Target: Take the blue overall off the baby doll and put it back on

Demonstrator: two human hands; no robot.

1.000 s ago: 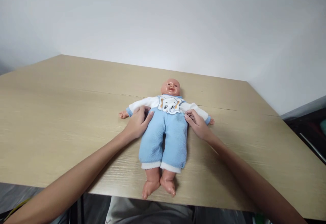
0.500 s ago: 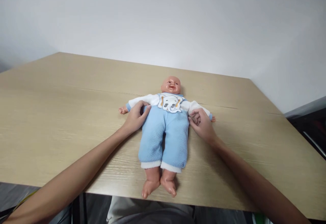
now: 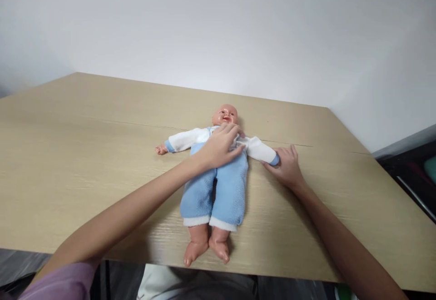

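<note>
A baby doll point(image 3: 214, 190) in light blue trousers and a white-sleeved top lies on its back on a light wooden table point(image 3: 85, 154), head away from me, bare feet near the front edge. My left hand point(image 3: 220, 146) rests on the doll's chest, fingers curled on the cloth of the top and hiding the elephant picture. My right hand point(image 3: 288, 167) lies at the end of the doll's right-side sleeve, fingers closed around the blue cuff and the doll's hand. The doll's other arm stretches out to the left, untouched.
A plain white wall stands behind the table. The table's right edge drops to a dark area with some objects point(image 3: 413, 177). My lap point(image 3: 197, 284) shows below the front edge.
My left hand has moved from the doll's left side onto its chest. My right hand has slid from the waist out to the sleeve cuff. The doll has shifted slightly left.
</note>
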